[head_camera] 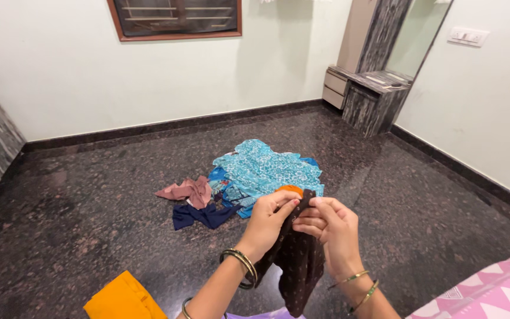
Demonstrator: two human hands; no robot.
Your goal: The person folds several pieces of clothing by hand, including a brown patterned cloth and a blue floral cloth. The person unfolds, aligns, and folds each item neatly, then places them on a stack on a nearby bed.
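Observation:
My left hand (268, 220) and my right hand (333, 229) both pinch the top edge of a dark brown dotted cloth (297, 269) that hangs down between my wrists. An orange bit (290, 189) shows just above the fingers. Bangles circle both wrists. Beyond the hands, a pile of clothes lies on the dark stone floor (90, 201): a turquoise patterned garment (264, 168), a pink cloth (187, 191) and a navy cloth (199, 215).
An orange cloth (122, 298) lies at the lower left. A pink patterned sheet (497, 292) fills the lower right corner. A grey marble-look dressing unit with a mirror (373, 88) stands in the far right corner. White walls surround the floor.

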